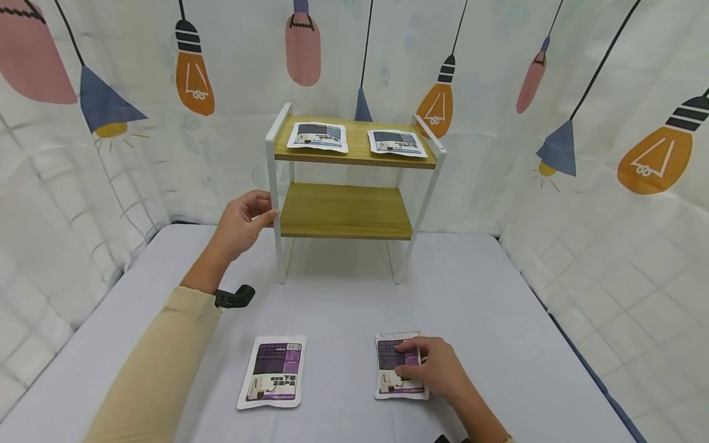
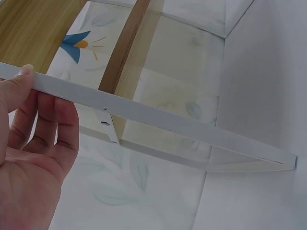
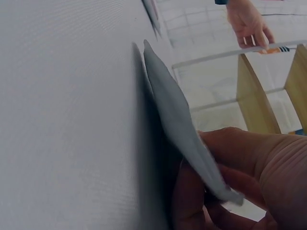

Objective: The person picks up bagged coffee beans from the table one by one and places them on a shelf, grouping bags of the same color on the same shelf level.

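Note:
My left hand [image 1: 238, 226] pinches the white left post of a small two-tier shelf [image 1: 346, 212]. In the left wrist view the thumb lies on one side of the white frame [image 2: 163, 117] and the fingers curl behind it. Down at the front right, my right hand [image 1: 440, 370] holds a white and purple flat pouch [image 1: 389, 378] by its right edge. The right wrist view shows this pouch [image 3: 170, 105] tilted, one side raised off the tablecloth, pinched between thumb and fingers. A similar pouch [image 1: 271, 372] lies flat on the table to the left.
Two more pouches, a left one [image 1: 317, 136] and a right one [image 1: 396, 143], lie on the shelf's upper board. The lower board is bare wood-look. A white cloth covers the table [image 1: 332, 314]. Behind stands a curtain [image 1: 238, 141] printed with lamps.

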Motion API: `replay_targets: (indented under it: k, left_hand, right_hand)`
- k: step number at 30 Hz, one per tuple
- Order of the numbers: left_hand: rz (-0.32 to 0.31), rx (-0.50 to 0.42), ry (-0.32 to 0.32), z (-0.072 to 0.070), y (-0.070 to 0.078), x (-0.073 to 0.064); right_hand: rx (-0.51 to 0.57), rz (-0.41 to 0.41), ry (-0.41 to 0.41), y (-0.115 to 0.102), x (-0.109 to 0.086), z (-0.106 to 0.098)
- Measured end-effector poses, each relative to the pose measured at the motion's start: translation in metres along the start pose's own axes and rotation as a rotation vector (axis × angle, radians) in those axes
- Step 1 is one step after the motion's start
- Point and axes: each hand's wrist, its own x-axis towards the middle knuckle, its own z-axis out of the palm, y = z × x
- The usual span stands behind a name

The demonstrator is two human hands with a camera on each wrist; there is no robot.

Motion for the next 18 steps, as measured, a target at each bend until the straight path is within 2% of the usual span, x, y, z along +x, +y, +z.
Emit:
replay_targets:
  k: [10,18]
  left_hand:
    - [-0.001,0.016,0.002,0.0,-0.002,0.0]
    - [-0.013,0.023,0.0,0.0,-0.002,0.001]
  right_hand:
    - [0.118,0.049,-0.029,0.006,0.002,0.0]
    - [0.291,0.04,-0.106,0.012,0.003,-0.001]
